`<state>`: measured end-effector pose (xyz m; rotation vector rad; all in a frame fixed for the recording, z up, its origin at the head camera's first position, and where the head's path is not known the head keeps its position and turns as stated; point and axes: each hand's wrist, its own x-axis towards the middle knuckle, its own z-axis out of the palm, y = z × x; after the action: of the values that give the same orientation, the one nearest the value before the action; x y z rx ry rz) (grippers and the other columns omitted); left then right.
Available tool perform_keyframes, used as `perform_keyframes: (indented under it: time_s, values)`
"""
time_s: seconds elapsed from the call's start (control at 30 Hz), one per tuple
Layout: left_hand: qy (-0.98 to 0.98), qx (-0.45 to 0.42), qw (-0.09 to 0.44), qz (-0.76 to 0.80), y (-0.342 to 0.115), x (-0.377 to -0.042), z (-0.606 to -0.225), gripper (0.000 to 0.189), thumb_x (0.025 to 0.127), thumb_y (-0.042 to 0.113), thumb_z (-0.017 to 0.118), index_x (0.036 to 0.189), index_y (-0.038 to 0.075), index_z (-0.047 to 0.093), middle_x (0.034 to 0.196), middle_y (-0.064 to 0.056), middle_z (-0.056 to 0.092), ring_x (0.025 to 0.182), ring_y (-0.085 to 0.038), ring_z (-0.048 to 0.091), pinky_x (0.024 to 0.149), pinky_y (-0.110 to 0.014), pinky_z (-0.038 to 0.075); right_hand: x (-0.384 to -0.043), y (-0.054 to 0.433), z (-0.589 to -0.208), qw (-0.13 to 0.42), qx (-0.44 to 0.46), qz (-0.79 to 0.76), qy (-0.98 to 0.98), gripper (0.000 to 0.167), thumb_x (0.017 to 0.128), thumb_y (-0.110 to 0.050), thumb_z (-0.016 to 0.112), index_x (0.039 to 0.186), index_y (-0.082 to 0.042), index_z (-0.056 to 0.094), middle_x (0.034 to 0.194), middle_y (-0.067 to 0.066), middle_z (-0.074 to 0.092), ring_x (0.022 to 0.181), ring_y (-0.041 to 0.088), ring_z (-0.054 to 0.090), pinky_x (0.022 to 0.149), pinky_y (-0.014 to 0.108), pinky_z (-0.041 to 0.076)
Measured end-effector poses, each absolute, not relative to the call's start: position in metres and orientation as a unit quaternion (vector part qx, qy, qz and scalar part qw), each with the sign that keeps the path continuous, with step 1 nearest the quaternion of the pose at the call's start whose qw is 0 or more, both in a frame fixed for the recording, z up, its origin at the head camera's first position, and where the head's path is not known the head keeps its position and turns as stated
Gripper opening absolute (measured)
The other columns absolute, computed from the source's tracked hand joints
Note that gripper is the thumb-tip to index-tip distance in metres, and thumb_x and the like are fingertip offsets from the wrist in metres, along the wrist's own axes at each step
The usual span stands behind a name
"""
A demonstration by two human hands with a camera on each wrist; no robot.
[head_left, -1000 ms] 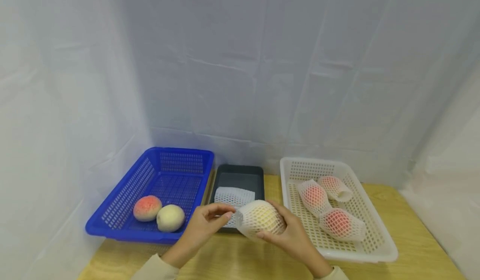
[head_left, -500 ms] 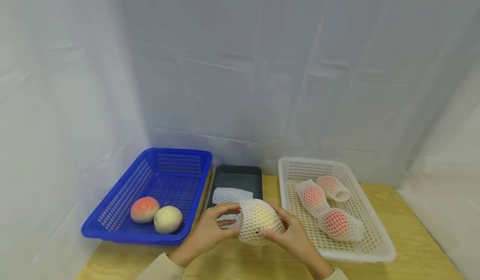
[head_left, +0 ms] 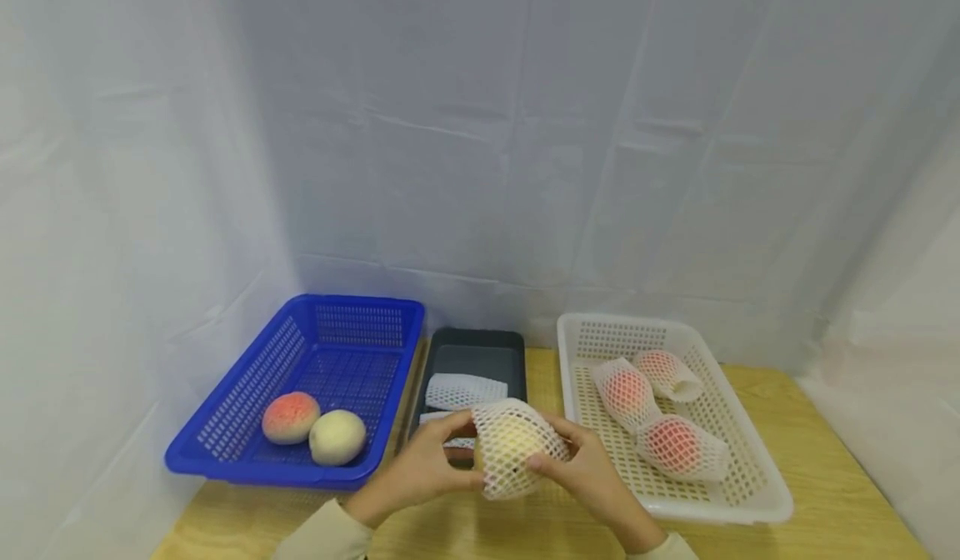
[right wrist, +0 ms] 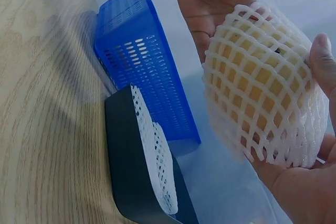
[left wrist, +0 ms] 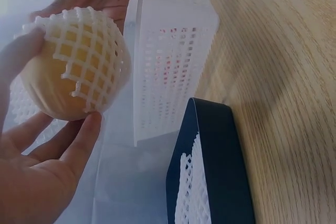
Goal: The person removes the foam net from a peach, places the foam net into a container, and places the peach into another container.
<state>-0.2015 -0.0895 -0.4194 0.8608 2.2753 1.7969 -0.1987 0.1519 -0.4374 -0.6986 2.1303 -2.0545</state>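
Over the front of the table, both hands hold a pale yellow peach point(left wrist: 44, 90) partly covered by a white foam net sleeve point(head_left: 517, 439). On the left, my left hand point(head_left: 423, 464) grips the peach between thumb and fingers, at the edge of the net. My right hand point(head_left: 588, 472) holds the netted side, its thumb in front and fingers behind. Seen from the left wrist, the peach is bare on the side toward the left hand. The right wrist view shows the net point(right wrist: 257, 85) stretched across it, with a small dark spot under the mesh.
At left, a blue basket point(head_left: 225, 468) holds a pink peach point(head_left: 291, 417) and a pale one point(head_left: 337, 437). Behind the hands lies a dark tray point(head_left: 483, 356) with flat foam nets point(head_left: 465, 391). A white basket point(head_left: 750, 427) at right contains three netted pink peaches point(head_left: 675, 445).
My left hand has moved from pinching the net's gathered left end to gripping the peach itself. The net's left end has opened out and shifted right. My right hand stays nearly in place.
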Motion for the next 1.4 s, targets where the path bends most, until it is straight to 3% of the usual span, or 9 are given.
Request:
perform_keyframes:
  time_s: [0.1, 0.33, 0.47, 0.63, 0.83, 0.97, 1.13, 1.27, 1.4]
  values:
    - [0.757, 0.286, 0.059, 0.585, -0.090, -0.202, -0.420, 0.065, 0.068, 0.001, 0.080, 0.127, -0.004, 0.054, 0.118, -0.020, 0.059, 0.108, -0.023, 0.059, 0.088, -0.025, 0.053, -0.199, 0.152, -0.438, 0.048, -0.227, -0.677, 0.698, 0.063, 0.087, -0.019, 0.072, 0.134, 0.012, 0.045, 0.119, 0.032, 0.057, 0.093, 0.016, 0.066, 0.078, 0.028, 0.057]
    - [0.740, 0.293, 0.056, 0.603, -0.094, -0.204, -0.421, 0.066, 0.069, 0.002, 0.079, 0.129, -0.006, 0.052, 0.118, -0.022, 0.060, 0.108, -0.029, 0.060, 0.089, -0.030, 0.053, -0.201, 0.154, -0.438, 0.058, -0.261, -0.701, 0.661, 0.062, 0.087, -0.019, 0.071, 0.134, 0.011, 0.045, 0.124, 0.023, 0.057, 0.101, 0.017, 0.063, 0.085, 0.029, 0.055]
    - [0.720, 0.298, 0.054, 0.624, -0.098, -0.205, -0.423, 0.064, 0.071, 0.001, 0.078, 0.129, -0.008, 0.051, 0.119, -0.025, 0.059, 0.108, -0.015, 0.060, 0.091, -0.030, 0.053, -0.203, 0.154, -0.440, 0.072, -0.273, -0.723, 0.630, 0.054, 0.089, -0.009, 0.068, 0.132, 0.013, 0.045, 0.125, 0.008, 0.059, 0.106, 0.017, 0.062, 0.088, 0.031, 0.054]
    - [0.697, 0.293, 0.071, 0.651, -0.104, -0.205, -0.422, 0.067, 0.073, 0.000, 0.077, 0.131, -0.014, 0.046, 0.122, -0.031, 0.056, 0.104, -0.005, 0.060, 0.092, -0.027, 0.051, -0.203, 0.152, -0.442, 0.048, -0.233, -0.727, 0.644, 0.033, 0.088, -0.003, 0.066, 0.119, 0.008, 0.058, 0.109, -0.003, 0.065, 0.094, 0.011, 0.064, 0.080, 0.026, 0.055]
    - [0.692, 0.274, 0.070, 0.664, -0.108, -0.207, -0.420, 0.068, 0.073, -0.002, 0.076, 0.131, -0.018, 0.044, 0.121, -0.031, 0.056, 0.103, -0.008, 0.061, 0.092, -0.026, 0.051, -0.207, 0.145, -0.443, 0.051, -0.239, -0.749, 0.616, 0.021, 0.093, -0.001, 0.059, 0.112, -0.009, 0.064, 0.106, -0.001, 0.065, 0.092, 0.011, 0.065, 0.080, 0.026, 0.056]
    - [0.704, 0.249, 0.077, 0.660, -0.113, -0.207, -0.418, 0.069, 0.074, -0.002, 0.075, 0.133, -0.015, 0.043, 0.124, -0.028, 0.056, 0.109, -0.019, 0.060, 0.095, -0.026, 0.049, -0.208, 0.141, -0.442, 0.078, -0.224, -0.763, 0.601, 0.021, 0.094, -0.001, 0.058, 0.109, -0.015, 0.064, 0.105, 0.000, 0.065, 0.090, 0.012, 0.067, 0.080, 0.028, 0.056]
    - [0.715, 0.225, 0.083, 0.657, -0.123, -0.208, -0.415, 0.072, 0.076, 0.002, 0.076, 0.136, -0.014, 0.039, 0.129, -0.028, 0.052, 0.117, -0.034, 0.054, 0.097, -0.026, 0.048, -0.210, 0.134, -0.432, 0.073, -0.158, -0.748, 0.640, 0.021, 0.090, -0.005, 0.065, 0.110, -0.003, 0.062, 0.101, -0.001, 0.066, 0.087, 0.012, 0.066, 0.079, 0.026, 0.055]
    - [0.712, 0.205, 0.079, 0.667, -0.131, -0.212, -0.412, 0.074, 0.077, 0.004, 0.077, 0.137, -0.013, 0.038, 0.131, -0.028, 0.050, 0.116, -0.030, 0.055, 0.096, -0.025, 0.048, -0.216, 0.129, -0.422, 0.049, -0.131, -0.725, 0.675, 0.036, 0.087, -0.007, 0.068, 0.115, 0.011, 0.056, 0.099, -0.001, 0.065, 0.086, 0.010, 0.065, 0.079, 0.025, 0.054]
    - [0.710, 0.190, 0.061, 0.676, -0.140, -0.216, -0.406, 0.073, 0.078, 0.006, 0.078, 0.139, -0.007, 0.040, 0.134, -0.026, 0.050, 0.116, -0.025, 0.057, 0.095, -0.025, 0.049, -0.224, 0.125, -0.414, 0.033, -0.114, -0.716, 0.688, 0.036, 0.087, -0.007, 0.069, 0.116, 0.011, 0.056, 0.096, 0.000, 0.065, 0.084, 0.009, 0.064, 0.078, 0.026, 0.054]
